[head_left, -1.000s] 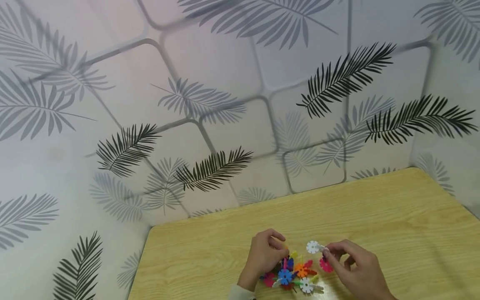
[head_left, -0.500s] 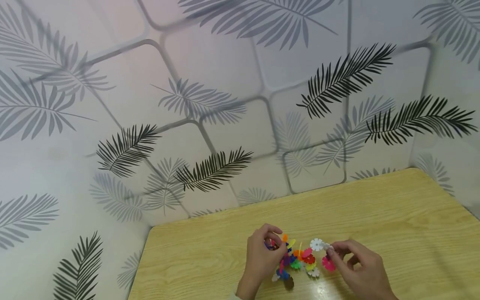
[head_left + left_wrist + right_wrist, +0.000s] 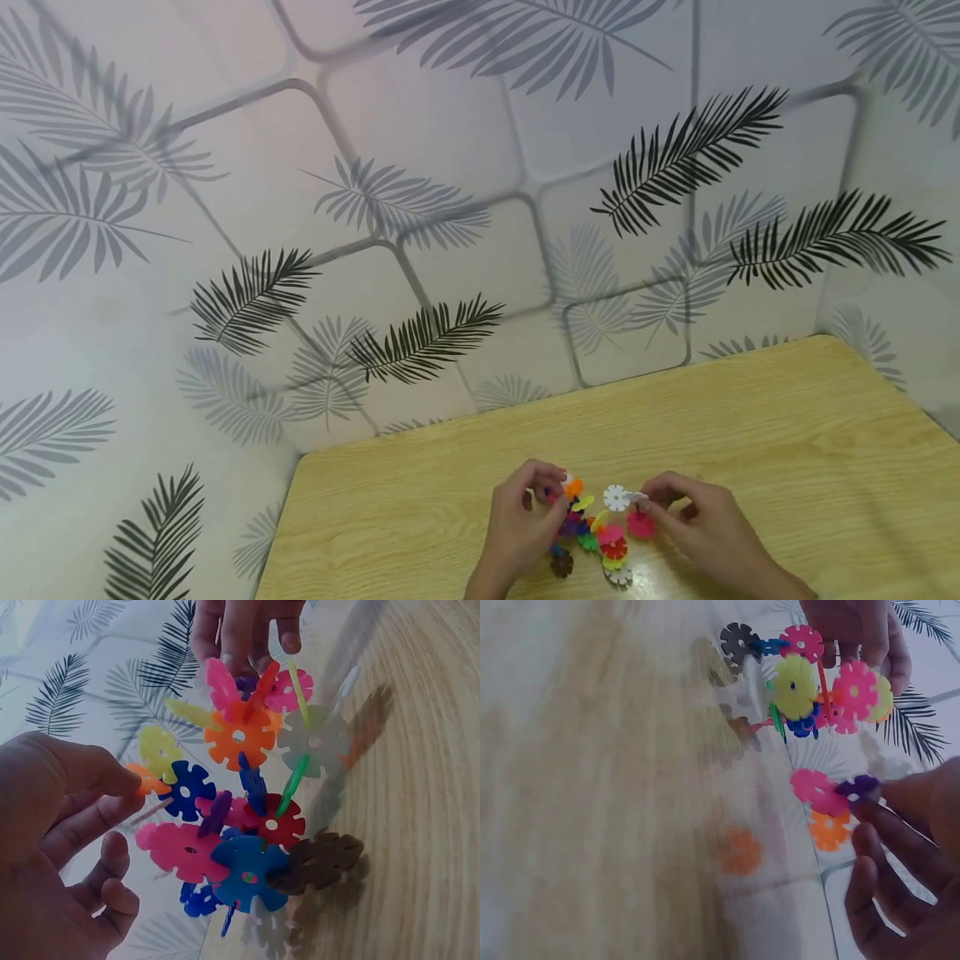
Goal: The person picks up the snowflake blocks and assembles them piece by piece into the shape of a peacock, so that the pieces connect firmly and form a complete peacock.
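My left hand (image 3: 525, 521) pinches an orange notched disc (image 3: 147, 780) at the edge of a cluster of interlocking flower discs (image 3: 581, 527). Pink, blue, brown, red, green, yellow and other discs slot together at angles in that cluster. Opposite it, my right hand (image 3: 697, 521) holds a smaller joined piece between thumb and finger. A purple disc (image 3: 861, 787) sits in that pinch, linked to a pink disc (image 3: 817, 791), with an orange disc (image 3: 830, 830) below. From the head, a white disc (image 3: 617, 497) shows at its tip. A gap separates the piece from the cluster in the right wrist view.
Beneath both hands is a wood-grain table (image 3: 420, 517). Its far edge meets a wall (image 3: 465, 275) covered in leaf-patterned paper. The cluster hangs close over the tabletop, and its shadow falls on the wood.
The left hand has turned the cluster, so different discs now face up, with the brown one at the front. The right hand has shifted slightly left toward the cluster, still pinching its piece.
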The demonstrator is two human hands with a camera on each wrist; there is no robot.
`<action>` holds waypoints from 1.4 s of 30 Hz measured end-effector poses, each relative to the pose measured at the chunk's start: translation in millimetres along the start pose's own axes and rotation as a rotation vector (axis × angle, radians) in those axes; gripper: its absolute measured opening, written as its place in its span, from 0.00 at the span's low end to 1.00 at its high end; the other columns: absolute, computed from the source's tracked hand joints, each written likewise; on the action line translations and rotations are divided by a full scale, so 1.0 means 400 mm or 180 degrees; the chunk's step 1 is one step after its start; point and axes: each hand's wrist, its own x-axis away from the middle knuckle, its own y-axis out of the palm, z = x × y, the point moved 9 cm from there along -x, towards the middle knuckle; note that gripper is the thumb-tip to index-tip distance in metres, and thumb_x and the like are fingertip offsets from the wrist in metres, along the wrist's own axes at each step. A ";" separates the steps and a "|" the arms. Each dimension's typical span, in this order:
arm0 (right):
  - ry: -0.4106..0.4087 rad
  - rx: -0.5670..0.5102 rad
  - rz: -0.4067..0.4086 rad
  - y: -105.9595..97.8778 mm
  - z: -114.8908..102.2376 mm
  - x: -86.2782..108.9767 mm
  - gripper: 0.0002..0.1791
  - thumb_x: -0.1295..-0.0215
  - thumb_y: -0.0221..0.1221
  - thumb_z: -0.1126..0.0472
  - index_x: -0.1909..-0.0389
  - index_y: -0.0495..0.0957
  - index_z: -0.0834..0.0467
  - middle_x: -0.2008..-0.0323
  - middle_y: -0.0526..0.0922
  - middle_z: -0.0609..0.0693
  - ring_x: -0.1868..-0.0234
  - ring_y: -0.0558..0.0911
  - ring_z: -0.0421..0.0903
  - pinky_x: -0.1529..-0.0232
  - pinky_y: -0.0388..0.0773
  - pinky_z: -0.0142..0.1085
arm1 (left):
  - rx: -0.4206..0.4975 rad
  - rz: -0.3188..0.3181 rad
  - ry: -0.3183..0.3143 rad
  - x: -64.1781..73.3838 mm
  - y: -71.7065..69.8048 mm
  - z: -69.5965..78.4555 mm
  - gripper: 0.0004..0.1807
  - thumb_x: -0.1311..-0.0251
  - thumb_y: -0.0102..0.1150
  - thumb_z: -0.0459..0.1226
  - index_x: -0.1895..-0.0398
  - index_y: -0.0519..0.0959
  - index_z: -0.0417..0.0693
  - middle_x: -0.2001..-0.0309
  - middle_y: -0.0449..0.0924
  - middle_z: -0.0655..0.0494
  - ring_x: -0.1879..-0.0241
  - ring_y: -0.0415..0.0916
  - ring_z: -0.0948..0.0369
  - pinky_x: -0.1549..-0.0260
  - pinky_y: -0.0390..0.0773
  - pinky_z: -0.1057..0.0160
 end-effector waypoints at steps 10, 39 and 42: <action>-0.0164 -0.0262 -0.0751 0.072 0.005 -0.029 0.04 0.29 0.71 0.61 0.57 0.87 0.49 0.64 0.91 0.40 0.63 0.85 0.31 0.65 0.86 0.30 | 0.0261 -0.0020 -0.0072 0.024 0.004 -0.023 0.06 0.29 0.69 0.34 0.56 0.82 0.54 0.63 0.87 0.51 0.64 0.76 0.69 0.61 0.76 0.71; -0.0219 -0.0238 -0.0451 0.081 -0.002 0.000 0.05 0.28 0.70 0.62 0.59 0.87 0.48 0.65 0.91 0.39 0.65 0.85 0.29 0.67 0.86 0.30 | 0.1296 0.0182 -0.0403 0.045 0.007 -0.070 0.06 0.26 0.64 0.28 0.58 0.75 0.40 0.50 0.81 0.44 0.53 0.83 0.63 0.46 0.87 0.66; -0.0237 -0.0227 -0.0328 0.077 -0.002 0.002 0.07 0.28 0.71 0.64 0.60 0.87 0.47 0.66 0.91 0.38 0.65 0.84 0.29 0.68 0.85 0.30 | 0.1353 0.0168 -0.0430 0.048 0.012 -0.074 0.06 0.26 0.64 0.28 0.57 0.74 0.39 0.50 0.81 0.44 0.53 0.83 0.63 0.46 0.87 0.67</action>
